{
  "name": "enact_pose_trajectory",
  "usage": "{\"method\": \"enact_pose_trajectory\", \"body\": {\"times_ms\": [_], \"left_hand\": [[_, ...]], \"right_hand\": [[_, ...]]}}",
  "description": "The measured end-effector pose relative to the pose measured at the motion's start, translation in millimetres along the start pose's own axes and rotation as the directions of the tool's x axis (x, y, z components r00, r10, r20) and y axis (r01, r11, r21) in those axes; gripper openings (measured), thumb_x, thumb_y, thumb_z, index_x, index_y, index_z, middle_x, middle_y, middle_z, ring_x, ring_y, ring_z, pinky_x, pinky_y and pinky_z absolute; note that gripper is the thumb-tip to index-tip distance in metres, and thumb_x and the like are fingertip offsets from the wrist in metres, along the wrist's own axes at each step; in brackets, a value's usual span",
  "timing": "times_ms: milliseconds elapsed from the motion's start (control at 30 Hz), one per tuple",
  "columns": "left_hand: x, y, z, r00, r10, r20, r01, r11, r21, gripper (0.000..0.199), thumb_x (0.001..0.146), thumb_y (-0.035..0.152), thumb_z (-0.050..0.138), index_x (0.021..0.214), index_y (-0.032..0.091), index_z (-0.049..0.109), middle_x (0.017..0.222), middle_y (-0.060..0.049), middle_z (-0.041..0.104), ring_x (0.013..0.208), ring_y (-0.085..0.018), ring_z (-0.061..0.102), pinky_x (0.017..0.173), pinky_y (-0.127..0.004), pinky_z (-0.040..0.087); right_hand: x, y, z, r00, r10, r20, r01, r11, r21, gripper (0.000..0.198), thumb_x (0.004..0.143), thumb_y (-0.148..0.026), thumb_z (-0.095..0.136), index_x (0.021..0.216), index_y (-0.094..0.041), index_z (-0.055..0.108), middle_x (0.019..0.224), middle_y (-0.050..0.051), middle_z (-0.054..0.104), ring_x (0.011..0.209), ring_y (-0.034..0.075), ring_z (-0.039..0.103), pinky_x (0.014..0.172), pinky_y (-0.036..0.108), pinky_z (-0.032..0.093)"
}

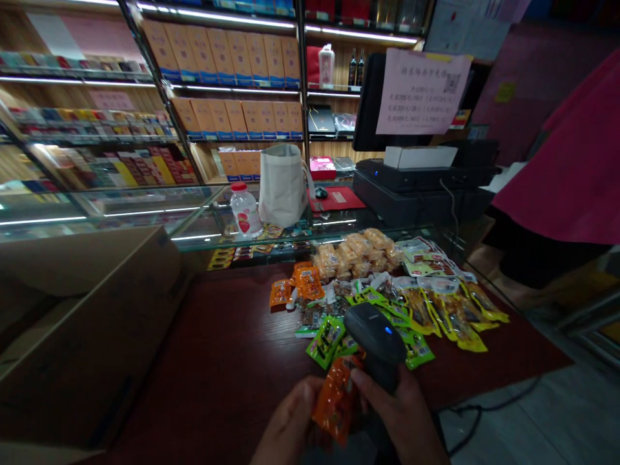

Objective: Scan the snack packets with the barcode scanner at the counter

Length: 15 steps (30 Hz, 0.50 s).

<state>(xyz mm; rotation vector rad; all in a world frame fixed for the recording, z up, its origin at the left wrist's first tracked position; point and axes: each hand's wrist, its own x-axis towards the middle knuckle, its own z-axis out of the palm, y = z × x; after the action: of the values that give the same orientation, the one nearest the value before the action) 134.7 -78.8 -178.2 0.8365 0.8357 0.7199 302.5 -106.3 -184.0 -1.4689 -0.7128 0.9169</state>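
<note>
My left hand (pixel 293 423) pinches the left edge of an orange snack packet (pixel 335 399) low over the counter. My right hand (pixel 404 413) is wrapped round the handle of a black barcode scanner (pixel 375 332), and its thumb reaches across to the packet's upper right. A small blue light glows on the scanner's head. Just beyond my hands lie green snack packets (pixel 327 339), partly hidden by the scanner. More orange packets (pixel 309 282) sit at the pile's left. Yellow-edged packets (pixel 445 313) are spread on the right, with wrapped tan snacks (pixel 358 250) heaped behind.
An open cardboard box (pixel 92 336) stands at the left on the dark red counter (pixel 217 342). Behind are a red-capped bottle (pixel 246 210), a pale bag (pixel 282 184) and a cash register (pixel 421 187). A person in pink (pixel 571 155) is at the right.
</note>
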Motion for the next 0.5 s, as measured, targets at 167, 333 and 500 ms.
{"method": "enact_pose_trajectory", "body": {"times_ms": [167,333,500], "left_hand": [[3,-1,-6,0.997,0.012,-0.077,0.004,0.979,0.205,0.048,0.061,0.059,0.085,0.077,0.016,0.072,0.061,-0.001,0.066,0.053,-0.012,0.056,0.049,-0.021,0.044],[5,-1,-4,0.973,-0.024,-0.227,0.044,0.996,0.083,0.046,0.056,0.052,0.090,0.081,0.015,0.077,0.070,-0.006,0.075,0.060,-0.016,0.066,0.056,-0.023,0.051],[7,-4,-3,0.951,-0.068,-0.300,0.055,0.997,-0.052,0.049,0.056,0.048,0.091,0.090,0.014,0.079,0.080,-0.010,0.078,0.068,-0.019,0.071,0.064,-0.026,0.057]], "right_hand": [[0,3,-2,0.998,-0.061,0.022,0.061,0.998,0.002,0.035,0.071,-0.048,0.082,0.083,-0.018,0.068,0.062,0.000,0.069,0.054,0.020,0.062,0.053,0.026,0.052],[-7,-2,-4,0.999,-0.036,-0.021,0.037,0.999,0.017,0.047,0.072,-0.062,0.079,0.079,-0.018,0.066,0.053,-0.001,0.063,0.050,0.017,0.059,0.052,0.025,0.050],[-18,-3,-7,1.000,0.009,0.024,-0.009,1.000,0.003,0.063,0.073,-0.075,0.072,0.086,-0.014,0.071,0.052,0.000,0.062,0.048,0.017,0.057,0.050,0.024,0.048]]}}
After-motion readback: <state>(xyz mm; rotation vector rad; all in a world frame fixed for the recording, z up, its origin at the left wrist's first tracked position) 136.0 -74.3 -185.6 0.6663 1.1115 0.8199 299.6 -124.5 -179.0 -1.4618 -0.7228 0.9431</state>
